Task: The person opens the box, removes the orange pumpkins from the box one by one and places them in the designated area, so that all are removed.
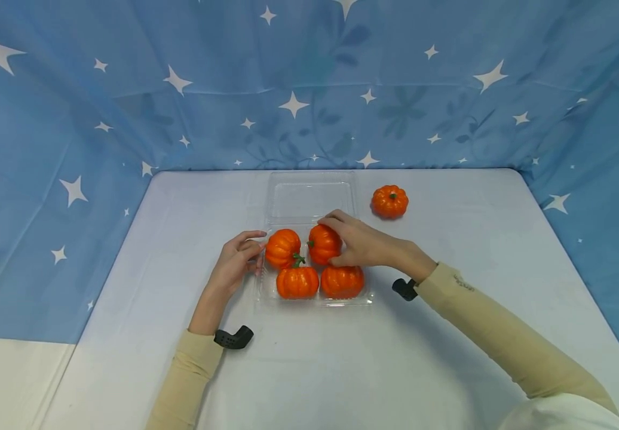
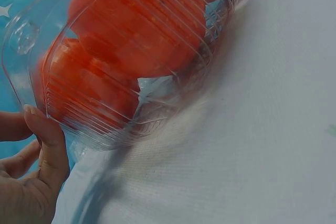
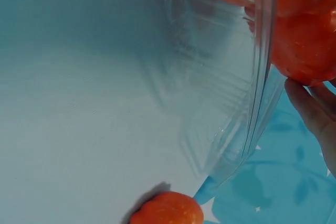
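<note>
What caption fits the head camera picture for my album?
Three pumpkins in a clear plastic clamshell, one in right-hand fingers, another outside.

Through the head feed I see four pumpkins (image 1: 297,284) in glossy orange, some showing green stems (image 1: 299,260), and a lone pumpkin (image 1: 389,206) in matching orange, its stub of stem green too. The container (image 1: 360,302) is clear; my left-wrist view picks out its pattern of fine parallel ridges and renders the orange redder. Behind, I get a blue curtain (image 1: 223,143) scattered with white four-pointed stars (image 1: 294,105) and darker leafy sprigs (image 1: 355,36). The desk (image 1: 460,233) reads white to me, teal-grey in the right-wrist view. The left sleeve (image 1: 184,373) is tan; the right sleeve (image 1: 508,343), also tan, bears a small dark print (image 1: 463,282).
</note>
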A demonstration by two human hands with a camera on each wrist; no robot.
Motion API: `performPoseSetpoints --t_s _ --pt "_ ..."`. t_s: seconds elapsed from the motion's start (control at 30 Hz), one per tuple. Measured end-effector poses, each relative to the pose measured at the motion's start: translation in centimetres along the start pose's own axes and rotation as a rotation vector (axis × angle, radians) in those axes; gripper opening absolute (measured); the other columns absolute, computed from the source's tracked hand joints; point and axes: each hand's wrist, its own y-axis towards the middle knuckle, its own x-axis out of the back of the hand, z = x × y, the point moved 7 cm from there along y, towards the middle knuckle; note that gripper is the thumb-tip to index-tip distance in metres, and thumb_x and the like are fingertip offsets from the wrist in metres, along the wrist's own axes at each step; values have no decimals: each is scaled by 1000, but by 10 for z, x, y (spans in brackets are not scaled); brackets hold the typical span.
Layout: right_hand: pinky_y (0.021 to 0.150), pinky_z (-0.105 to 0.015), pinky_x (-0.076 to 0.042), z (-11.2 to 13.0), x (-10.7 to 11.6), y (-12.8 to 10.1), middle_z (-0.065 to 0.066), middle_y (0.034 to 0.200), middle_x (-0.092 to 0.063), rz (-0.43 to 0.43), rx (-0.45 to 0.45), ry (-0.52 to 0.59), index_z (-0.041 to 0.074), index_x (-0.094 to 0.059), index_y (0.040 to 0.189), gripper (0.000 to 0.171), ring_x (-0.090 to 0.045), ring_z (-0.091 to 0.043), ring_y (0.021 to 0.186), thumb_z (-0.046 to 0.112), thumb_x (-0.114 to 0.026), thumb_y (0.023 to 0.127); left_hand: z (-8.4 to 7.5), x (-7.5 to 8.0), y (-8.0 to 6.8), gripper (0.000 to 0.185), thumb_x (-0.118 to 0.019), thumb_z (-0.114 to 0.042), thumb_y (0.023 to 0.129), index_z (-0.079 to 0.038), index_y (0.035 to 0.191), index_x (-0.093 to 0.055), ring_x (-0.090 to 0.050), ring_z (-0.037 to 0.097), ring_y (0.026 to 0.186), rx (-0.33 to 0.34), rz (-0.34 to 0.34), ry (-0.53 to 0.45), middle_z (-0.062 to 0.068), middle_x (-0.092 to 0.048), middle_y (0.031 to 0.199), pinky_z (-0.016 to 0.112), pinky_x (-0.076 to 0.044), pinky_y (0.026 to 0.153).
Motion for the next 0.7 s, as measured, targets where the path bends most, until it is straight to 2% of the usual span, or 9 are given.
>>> performPoseSetpoints --t_s 0.2,0.43,0.7 --pt "99 -42 -52 -9 4 -7 -9 140 -44 -21 -29 34 6 -43 141 72 -52 -26 123 23 -77 80 0 0 -1 34 -54 -13 99 -7 132 -51 -49 14 55 1 6 9 1 -58 73 24 -47 50" --pt "101 -46 -50 -19 12 -19 -8 142 -47 -50 -71 24 7 -43 142 74 -49 -26 127 26 -77 80 0 0 -1 34 -56 -14 99 -7 132 -52 -49 14 55 10 -9 2 0 -59 74 24 -47 49" --pt "102 -47 -49 -28 17 -29 -8 138 -52 -93 -56 39 6 -43 142 77 -52 -26 126 28 -80 78 1 0 0 36 -55 -14 99 -5 133 -50 -49 15 55 7 6 2 1 -58 73 24 -46 49"
